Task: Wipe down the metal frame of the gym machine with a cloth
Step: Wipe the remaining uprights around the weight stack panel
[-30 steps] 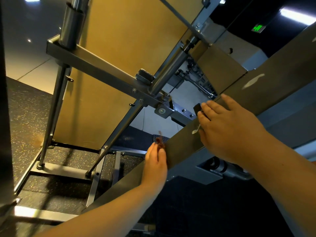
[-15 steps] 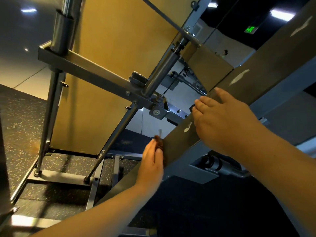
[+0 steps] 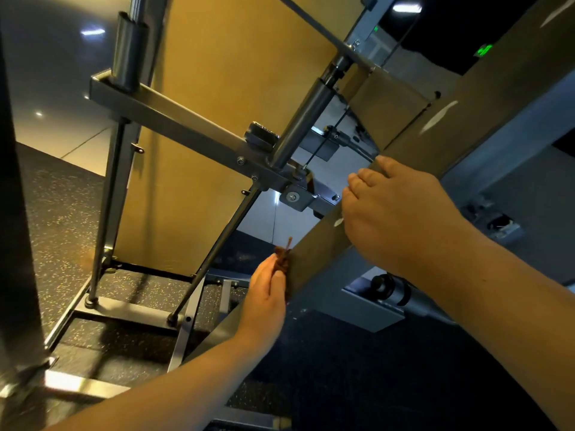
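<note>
A broad slanted metal beam (image 3: pixel 314 253) of the gym machine runs from the lower left to the upper right. My left hand (image 3: pixel 264 293) holds a small brown cloth (image 3: pixel 282 255) against the beam's left edge, and a bit of cloth sticks out above my fingertips. Higher up the beam, my right hand (image 3: pixel 395 213) lies over its face with the fingers bent round the far edge. A white mark (image 3: pixel 338 222) shows on the beam beside that hand.
A square crossbar (image 3: pixel 174 126) and a round strut (image 3: pixel 224 247) stand left of the beam, before a tan panel (image 3: pixel 217 88). Base rails (image 3: pixel 124 312) lie on the speckled floor. A grey housing (image 3: pixel 373 306) sits under the beam, and a dark post (image 3: pixel 15 244) fills the left edge.
The view has drifted a little. Both hands stay at nearly the same places on the beam, the left one still holding the cloth at the edge.
</note>
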The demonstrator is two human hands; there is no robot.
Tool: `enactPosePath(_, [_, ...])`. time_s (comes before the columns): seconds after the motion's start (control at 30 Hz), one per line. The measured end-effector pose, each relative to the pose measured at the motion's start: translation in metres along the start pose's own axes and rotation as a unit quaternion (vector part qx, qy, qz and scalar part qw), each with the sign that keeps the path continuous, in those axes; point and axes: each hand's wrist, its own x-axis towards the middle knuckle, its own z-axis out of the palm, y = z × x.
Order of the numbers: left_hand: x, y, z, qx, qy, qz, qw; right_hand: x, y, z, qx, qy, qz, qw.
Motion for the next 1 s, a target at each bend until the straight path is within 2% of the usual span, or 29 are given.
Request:
enactPosePath(0.07, [0.012,-0.008,-0.001,-0.008,0.038,-0.114,0.993,0.002,-0.001,0.006,0.019,0.03,-0.005,0.999])
enactPosePath(0.1, [0.015,0.0,0.0,-0.021,0.041,-0.14,0.989,0.002,-0.002,0.008,0.028,0.04,-0.007,0.999])
enactPosePath(0.13, [0.015,0.014,0.004,-0.036,0.034,-0.125,0.991,0.002,-0.002,0.009,0.032,0.049,-0.009,0.998])
enactPosePath(0.27, [-0.014,0.072,0.027,-0.057,0.011,0.093,0.994,-0.001,-0.008,0.013,0.01,0.093,-0.022,0.995])
enactPosePath(0.33, [-0.028,0.07,0.03,-0.01,0.033,0.175,0.984,-0.002,-0.014,0.022,0.001,0.149,-0.041,0.988])
enactPosePath(0.4, [-0.035,0.044,0.026,0.042,0.055,0.218,0.974,0.0,-0.02,0.038,-0.007,0.219,-0.047,0.975])
enactPosePath(0.43, [-0.034,0.025,0.022,0.051,0.067,0.207,0.975,0.001,-0.021,0.046,-0.01,0.256,-0.047,0.965])
enactPosePath(0.5, [-0.032,-0.006,0.012,0.04,0.088,0.112,0.989,0.003,-0.025,0.055,-0.004,0.312,-0.045,0.949])
enactPosePath(0.57, [-0.024,-0.016,0.006,0.011,0.093,-0.022,0.995,0.003,-0.031,0.06,-0.001,0.325,-0.052,0.944])
enactPosePath(0.63, [-0.01,-0.004,0.005,-0.021,0.078,-0.083,0.993,0.003,-0.035,0.062,-0.004,0.321,-0.057,0.945])
enactPosePath(0.7, [0.003,0.021,0.013,-0.041,0.045,-0.053,0.997,0.004,-0.034,0.062,-0.004,0.339,-0.057,0.939])
enactPosePath(0.83, [0.009,0.047,0.025,-0.069,-0.011,0.069,0.995,0.005,-0.032,0.06,-0.019,0.361,-0.052,0.931])
enactPosePath(0.93, [-0.004,0.027,0.012,0.021,-0.002,0.155,0.988,0.005,-0.035,0.061,-0.015,0.368,-0.048,0.929])
enactPosePath(1.0, [-0.011,-0.003,0.001,0.038,0.017,0.122,0.992,0.006,-0.035,0.062,-0.002,0.384,-0.048,0.922])
